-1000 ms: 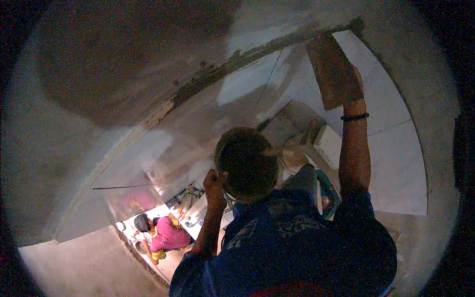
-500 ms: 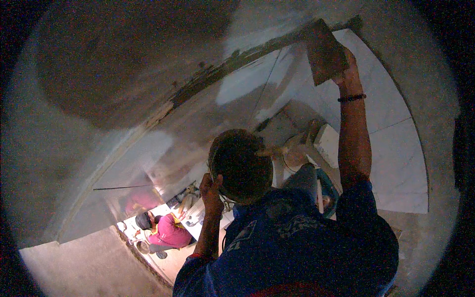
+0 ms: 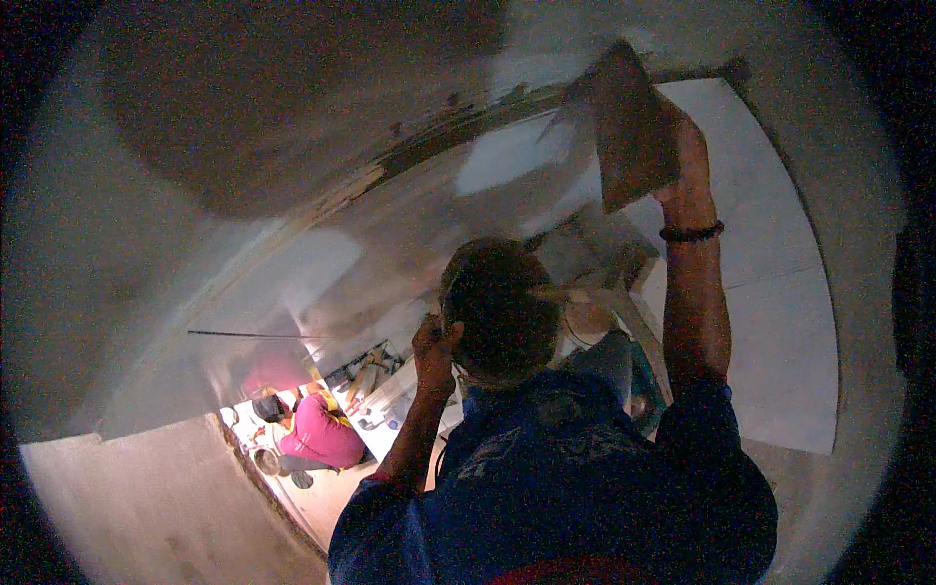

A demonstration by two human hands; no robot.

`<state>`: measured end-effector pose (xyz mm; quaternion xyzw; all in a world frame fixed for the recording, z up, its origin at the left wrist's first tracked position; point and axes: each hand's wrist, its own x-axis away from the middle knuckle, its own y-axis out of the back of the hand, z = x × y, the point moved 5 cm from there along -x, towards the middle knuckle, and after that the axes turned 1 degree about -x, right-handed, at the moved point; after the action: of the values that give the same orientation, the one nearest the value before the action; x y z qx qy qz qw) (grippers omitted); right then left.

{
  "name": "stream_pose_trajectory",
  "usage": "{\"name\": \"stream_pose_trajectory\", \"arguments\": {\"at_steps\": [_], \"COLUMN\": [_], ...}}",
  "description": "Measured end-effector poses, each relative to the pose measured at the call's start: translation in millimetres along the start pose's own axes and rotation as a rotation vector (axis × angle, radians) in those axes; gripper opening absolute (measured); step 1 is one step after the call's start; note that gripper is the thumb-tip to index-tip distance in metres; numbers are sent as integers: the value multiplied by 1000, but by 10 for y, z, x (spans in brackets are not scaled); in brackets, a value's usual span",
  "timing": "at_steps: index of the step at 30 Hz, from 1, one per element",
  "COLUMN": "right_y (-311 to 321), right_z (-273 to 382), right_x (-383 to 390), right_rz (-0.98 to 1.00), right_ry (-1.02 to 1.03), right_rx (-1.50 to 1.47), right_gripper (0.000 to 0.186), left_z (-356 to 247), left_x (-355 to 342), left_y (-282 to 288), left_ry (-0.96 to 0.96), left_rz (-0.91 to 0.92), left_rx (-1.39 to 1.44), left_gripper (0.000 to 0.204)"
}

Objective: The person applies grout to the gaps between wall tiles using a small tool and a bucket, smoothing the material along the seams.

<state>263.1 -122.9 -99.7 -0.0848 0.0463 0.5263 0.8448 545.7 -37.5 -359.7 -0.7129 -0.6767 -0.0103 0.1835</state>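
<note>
My left hand (image 3: 436,353) grips the rim of a round dark bowl (image 3: 502,317), fingers and thumb closed on its left edge. The bowl is close to my chest; its dark contents are hard to make out. My raised right hand (image 3: 688,161) is closed behind a flat rectangular trowel (image 3: 636,141), whose handle is hidden. Slightly blurred, the trowel is at the upper edge of the wall tiles (image 3: 765,214); I cannot tell whether it touches them. Along that edge runs a rough dark strip of mortar (image 3: 429,141), with the grey plastered wall (image 3: 292,88) above.
At lower left a co-worker in a pink top (image 3: 320,429) crouches in bright light, near a bucket (image 3: 265,460). Tools and small items (image 3: 370,375) lie on a surface beyond my left forearm. A greenish tub (image 3: 648,380) is partly hidden behind my right side.
The trowel has moved left along the tiles' upper edge, away from the corner, and is turned more upright. My left hand still holds the bowl. The whole view has shifted slightly.
</note>
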Motion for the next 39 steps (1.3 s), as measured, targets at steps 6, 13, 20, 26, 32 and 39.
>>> {"name": "stream_pose_trajectory", "arguments": {"at_steps": [6, 13, 20, 26, 32, 39], "right_y": [-491, -1287, -1990, -1877, -1617, -1419], "right_z": [-315, -508, -827, -1248, -1420, -1743], "right_x": [183, 625, 1098, 1168, 1291, 1730], "right_rz": [143, 449, 485, 461, 432, 333], "right_ry": [-180, 304, 291, 82, 39, 356], "right_rx": [-327, 295, 341, 23, -122, 127], "right_gripper": [37, 36, 35, 38, 41, 49], "left_z": [267, 191, 423, 779, 846, 1494], "left_x": [-124, -131, -198, -239, -112, -8], "left_y": [213, 318, 531, 797, 829, 1114], "left_ry": [-63, 23, -53, 23, 18, -137], "left_rz": [50, -3, -50, -99, -196, -163], "left_rx": [-118, 0, 158, 35, 57, -42], "left_gripper": [16, 12, 11, 13, 18, 30]}}
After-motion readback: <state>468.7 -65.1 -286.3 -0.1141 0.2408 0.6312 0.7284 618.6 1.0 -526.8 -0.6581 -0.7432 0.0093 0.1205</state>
